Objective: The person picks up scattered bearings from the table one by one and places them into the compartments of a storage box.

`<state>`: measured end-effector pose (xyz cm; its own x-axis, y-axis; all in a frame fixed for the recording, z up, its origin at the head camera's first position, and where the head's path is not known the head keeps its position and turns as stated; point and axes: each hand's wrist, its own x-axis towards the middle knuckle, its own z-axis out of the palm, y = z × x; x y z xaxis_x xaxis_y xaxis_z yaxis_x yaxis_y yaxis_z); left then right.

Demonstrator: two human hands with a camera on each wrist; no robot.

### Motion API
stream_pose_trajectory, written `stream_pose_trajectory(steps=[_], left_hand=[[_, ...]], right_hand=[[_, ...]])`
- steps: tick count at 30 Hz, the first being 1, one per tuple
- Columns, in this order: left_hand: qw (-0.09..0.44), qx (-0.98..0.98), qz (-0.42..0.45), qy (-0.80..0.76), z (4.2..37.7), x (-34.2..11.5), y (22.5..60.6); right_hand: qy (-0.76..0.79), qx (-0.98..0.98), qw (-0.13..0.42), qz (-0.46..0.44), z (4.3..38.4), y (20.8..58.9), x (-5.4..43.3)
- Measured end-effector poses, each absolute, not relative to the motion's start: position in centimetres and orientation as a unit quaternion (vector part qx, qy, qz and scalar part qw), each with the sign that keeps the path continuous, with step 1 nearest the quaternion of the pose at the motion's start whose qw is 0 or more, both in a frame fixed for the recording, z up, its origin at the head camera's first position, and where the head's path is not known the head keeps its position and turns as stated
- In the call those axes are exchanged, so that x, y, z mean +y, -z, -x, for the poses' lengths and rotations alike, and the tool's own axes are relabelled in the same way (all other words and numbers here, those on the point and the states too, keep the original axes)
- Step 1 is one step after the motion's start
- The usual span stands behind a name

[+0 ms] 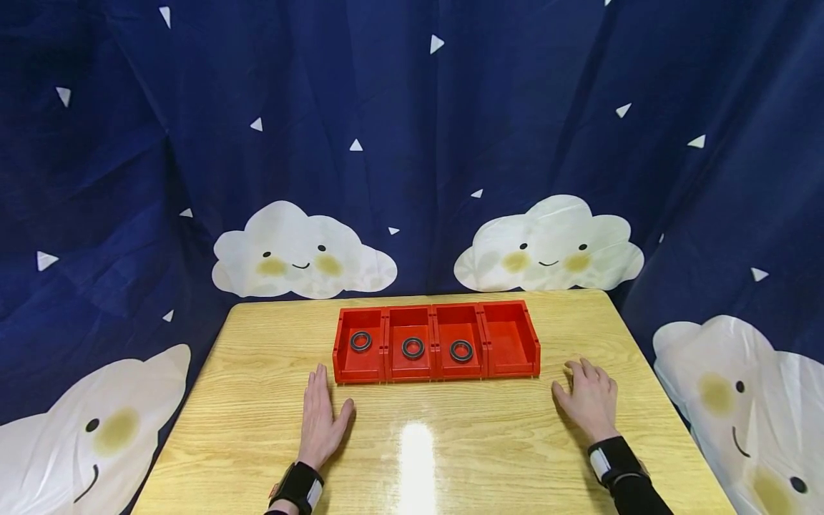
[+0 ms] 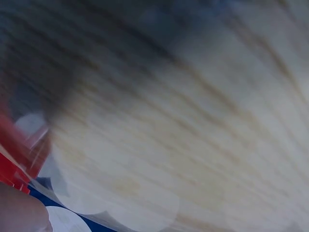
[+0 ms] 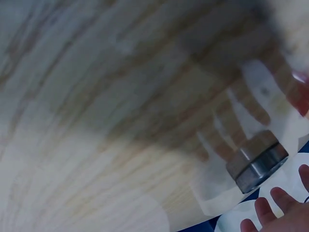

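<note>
In the head view my left hand (image 1: pixel 322 418) lies on the wooden table, fingers straight and thumb spread, just in front of a row of red bins (image 1: pixel 444 380). Dark ring-shaped bearings sit in the bins: one on the left (image 1: pixel 360 341), one in the second bin (image 1: pixel 413 348), one in the third (image 1: pixel 460 350). My right hand (image 1: pixel 589 397) rests right of the row, fingers loosely bent and apart. Below the fingers (image 3: pixel 285 210) in the right wrist view, a short metal cylinder (image 3: pixel 256 162) with a dark band stands close by; the head view does not show it.
The rightmost bin (image 1: pixel 508 343) shows a bare red floor. Table surface (image 1: pixel 444 429) stretches between the hands, with a bright glare patch. A dark blue curtain (image 1: pixel 412 172) with smiling clouds closes off the back and both sides.
</note>
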<state>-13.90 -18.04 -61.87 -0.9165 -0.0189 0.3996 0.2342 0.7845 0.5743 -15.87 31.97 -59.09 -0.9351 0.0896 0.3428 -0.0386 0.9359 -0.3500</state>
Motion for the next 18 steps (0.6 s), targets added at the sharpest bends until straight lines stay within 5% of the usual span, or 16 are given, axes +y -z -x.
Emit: stream_pose_trajectory(steps=[18], left_hand=[[0.191, -0.927, 0.058, 0.317, 13.88, -18.22, 62.15]], right_hand=[[-0.179, -0.969, 0.167, 0.030, 15.44, 59.98, 32.53]])
